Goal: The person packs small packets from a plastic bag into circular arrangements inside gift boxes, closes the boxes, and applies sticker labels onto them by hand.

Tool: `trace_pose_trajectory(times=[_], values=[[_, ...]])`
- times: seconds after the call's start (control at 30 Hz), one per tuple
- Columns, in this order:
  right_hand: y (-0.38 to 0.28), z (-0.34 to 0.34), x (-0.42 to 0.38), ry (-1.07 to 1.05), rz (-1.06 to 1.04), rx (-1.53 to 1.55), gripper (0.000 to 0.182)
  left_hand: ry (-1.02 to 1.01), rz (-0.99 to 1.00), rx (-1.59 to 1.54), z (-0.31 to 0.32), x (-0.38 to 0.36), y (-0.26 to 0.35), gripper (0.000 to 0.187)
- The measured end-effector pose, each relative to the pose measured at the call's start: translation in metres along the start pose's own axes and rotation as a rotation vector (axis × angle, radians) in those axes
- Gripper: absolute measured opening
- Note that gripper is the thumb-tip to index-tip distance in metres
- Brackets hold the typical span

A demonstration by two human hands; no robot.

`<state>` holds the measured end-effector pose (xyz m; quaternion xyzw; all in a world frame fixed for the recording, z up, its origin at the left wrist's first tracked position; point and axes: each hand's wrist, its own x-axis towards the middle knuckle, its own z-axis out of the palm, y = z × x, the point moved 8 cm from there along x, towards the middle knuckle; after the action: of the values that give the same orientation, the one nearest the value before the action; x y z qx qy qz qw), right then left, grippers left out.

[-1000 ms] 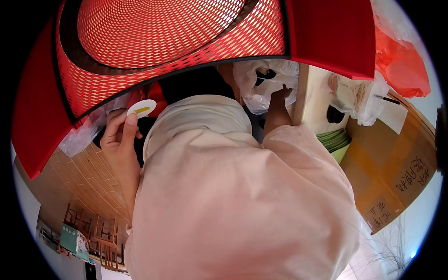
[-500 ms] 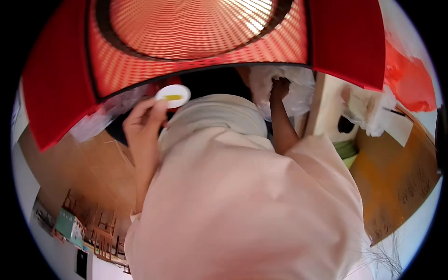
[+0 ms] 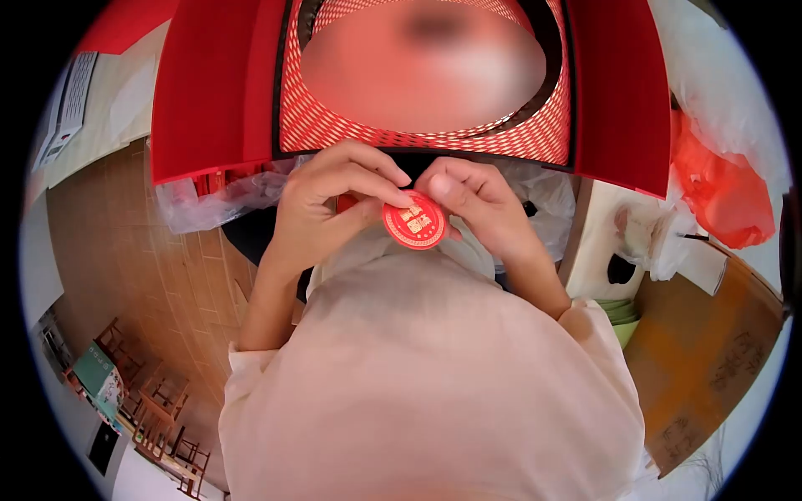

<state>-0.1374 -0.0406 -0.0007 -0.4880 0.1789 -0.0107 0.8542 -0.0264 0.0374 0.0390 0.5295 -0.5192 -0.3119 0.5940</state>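
Observation:
A small round red sticker (image 3: 414, 222) with gold lettering is pinched between my two hands in front of my chest. My left hand (image 3: 330, 200) grips its left edge with thumb and fingers. My right hand (image 3: 476, 204) holds its right edge, thumb on top. Just above the hands hangs a large red box (image 3: 209, 92) with a red-and-gold mesh window (image 3: 334, 134). My pale pink top fills the lower half of the view.
Clear plastic bags (image 3: 217, 196) lie under the red box on both sides. An orange plastic bag (image 3: 723, 188) and a brown cardboard box (image 3: 710, 351) are at the right. Wood flooring (image 3: 142, 250) shows at the left.
My right hand left the plastic bag and came to the middle. My left hand moved right to meet it. The white disc is turned over; its red face shows, held by both hands.

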Motion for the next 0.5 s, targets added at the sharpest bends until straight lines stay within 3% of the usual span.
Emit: trace_pose_trajectory(times=[0.17,0.23,0.4,0.5], values=[[-0.021,0.009,0.004,-0.074,0.073,0.02,0.02,0.119,-0.036,-0.083,-0.002,0.006,0.003,0.019],[-0.032,-0.001,0.004,0.076,-0.014,-0.053,0.018,0.339,-0.241,-0.277,-0.008,0.004,-0.007,0.015],[-0.057,-0.013,0.013,0.202,-0.103,-0.207,0.016,0.346,-0.475,-0.391,-0.009,0.004,-0.02,0.016],[-0.069,-0.019,0.018,0.25,-0.156,-0.311,0.016,0.293,-0.621,-0.193,-0.009,0.013,-0.021,0.017]])
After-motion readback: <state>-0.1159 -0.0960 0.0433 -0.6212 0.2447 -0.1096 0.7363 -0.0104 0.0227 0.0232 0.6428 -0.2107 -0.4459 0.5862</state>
